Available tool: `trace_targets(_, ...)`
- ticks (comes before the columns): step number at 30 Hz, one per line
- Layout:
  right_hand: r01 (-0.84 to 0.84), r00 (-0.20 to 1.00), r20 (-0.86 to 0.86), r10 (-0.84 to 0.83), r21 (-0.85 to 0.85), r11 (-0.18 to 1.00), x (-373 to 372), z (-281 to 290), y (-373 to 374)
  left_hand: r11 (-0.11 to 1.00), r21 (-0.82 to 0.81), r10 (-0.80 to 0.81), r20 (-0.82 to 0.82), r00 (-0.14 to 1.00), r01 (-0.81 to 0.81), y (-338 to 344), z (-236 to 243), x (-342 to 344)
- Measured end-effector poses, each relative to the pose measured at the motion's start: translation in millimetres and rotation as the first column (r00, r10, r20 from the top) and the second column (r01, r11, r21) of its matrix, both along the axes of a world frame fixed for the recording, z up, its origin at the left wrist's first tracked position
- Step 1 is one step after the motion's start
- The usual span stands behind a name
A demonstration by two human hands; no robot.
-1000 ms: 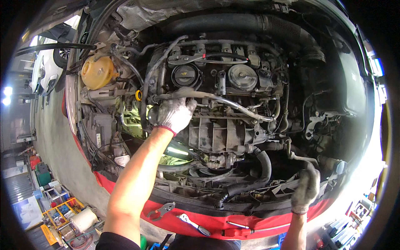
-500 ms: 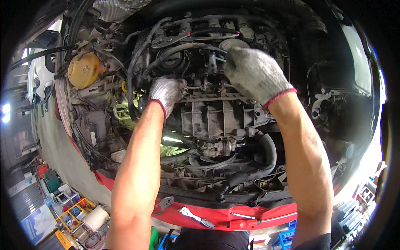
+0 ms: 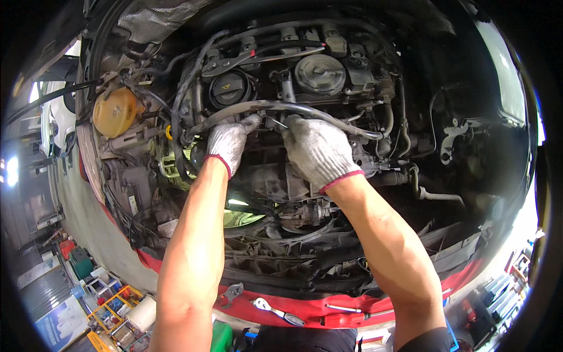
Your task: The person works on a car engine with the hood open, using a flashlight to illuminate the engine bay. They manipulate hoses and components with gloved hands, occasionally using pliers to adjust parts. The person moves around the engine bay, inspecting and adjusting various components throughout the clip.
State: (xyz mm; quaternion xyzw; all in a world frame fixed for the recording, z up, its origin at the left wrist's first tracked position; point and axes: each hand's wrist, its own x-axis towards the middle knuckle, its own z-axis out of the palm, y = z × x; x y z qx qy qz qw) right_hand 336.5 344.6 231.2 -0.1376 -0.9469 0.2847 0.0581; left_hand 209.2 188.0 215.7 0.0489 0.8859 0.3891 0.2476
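Observation:
Both my hands wear grey-white knit gloves with dark red cuffs and reach into an open engine bay. My left hand [image 3: 227,142] is closed at the front of the engine, below the oil filler cap [image 3: 229,88]; whatever its fingers grip is hidden. To its right, my right hand [image 3: 319,149] is closed around a thin metal rod [image 3: 277,122], whose bare end points toward the left fingers. Most of the rod is covered by the glove. A thick black hose [image 3: 287,108] arches just beyond both hands.
Long-handled pliers [image 3: 229,63] lie across the engine top, near a round cover [image 3: 320,74]. A yellowish reservoir [image 3: 114,112] stands at the left. On the red front edge rest a ratchet [image 3: 278,311], a red-handled tool [image 3: 342,320] and a grey metal piece [image 3: 233,291].
My right hand has moved left and toward me, from beside the round cover to near my left hand. The black hose now lies lower, closer to me. My left hand has shifted slightly.

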Motion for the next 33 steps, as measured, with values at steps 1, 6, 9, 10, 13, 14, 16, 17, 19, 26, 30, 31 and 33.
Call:
trace_targets(1, -0.005, 0.999, -0.039, 0.004, -0.013, 1.000, -0.5, -7.0, 0.9, 0.999, 0.044, 0.014, -0.007, 1.000, -0.014, 2.0, -2.6, 2.3)
trace_targets(6, 0.016, 1.000, -0.017, -0.018, -0.102, 0.995, -5.9, -4.6, 7.3, 0.993, 0.107, 0.067, -0.065, 0.996, -0.060, 9.8, 2.0, 11.4)
trace_targets(9, 0.018, 0.998, -0.057, -0.023, -0.094, 0.995, -10.0, -9.5, 7.1, 0.996, 0.069, 0.065, -0.139, 0.988, -0.056, 8.4, -5.6, 11.0)
trace_targets(10, 0.016, 0.999, -0.048, -0.020, -0.088, 0.996, -10.9, -11.6, 8.5, 0.998, 0.049, 0.058, -0.176, 0.983, -0.050, 9.9, -6.3, 12.5)
trace_targets(13, 0.024, 0.998, -0.062, -0.029, -0.079, 0.997, -13.5, -17.8, 9.5, 0.999, -0.009, 0.029, -0.273, 0.962, -0.033, 10.3, -10.0, 12.0)
trace_targets(14, 0.018, 0.998, -0.064, -0.022, -0.068, 0.997, -14.0, -18.9, 10.1, 0.999, -0.026, 0.032, -0.262, 0.964, -0.041, 11.7, -7.9, 13.2)
trace_targets(16, 0.007, 0.998, -0.068, -0.010, -0.046, 0.999, -14.2, -20.7, 10.8, 0.998, -0.035, 0.035, -0.259, 0.965, -0.045, 15.0, -4.0, 15.3)
trace_targets(17, -0.002, 0.996, -0.085, -0.002, -0.042, 0.999, -15.0, -21.0, 11.1, 0.998, -0.039, 0.037, -0.258, 0.965, -0.049, 15.3, -2.4, 16.1)
trace_targets(19, -0.018, 0.993, -0.117, 0.013, -0.034, 0.999, -16.7, -21.7, 12.4, 0.998, -0.033, 0.044, -0.248, 0.968, -0.054, 15.6, 0.1, 16.1)
trace_targets(26, 0.060, 0.997, -0.051, -0.065, -0.077, 0.995, -9.5, -25.4, 3.1, 0.995, -0.099, -0.020, -0.052, 0.998, 0.014, 23.6, 15.8, 15.0)
trace_targets(30, 0.058, 0.990, -0.131, -0.057, 0.003, 0.998, -7.4, -22.3, -6.3, 0.681, -0.400, -0.694, -0.083, 0.716, 0.614, -27.6, 3.8, -15.6)
trace_targets(31, 0.069, 0.992, -0.109, -0.067, 0.007, 0.998, -4.9, -24.5, -2.4, 0.770, -0.264, -0.607, -0.020, 0.795, 0.581, -31.9, -21.4, -20.7)
trace_targets(33, 0.050, 0.993, -0.103, -0.052, -0.023, 0.998, -12.2, -20.2, -12.0, 0.899, -0.082, -0.421, 0.104, 0.901, 0.429, -60.9, -51.7, -40.6)
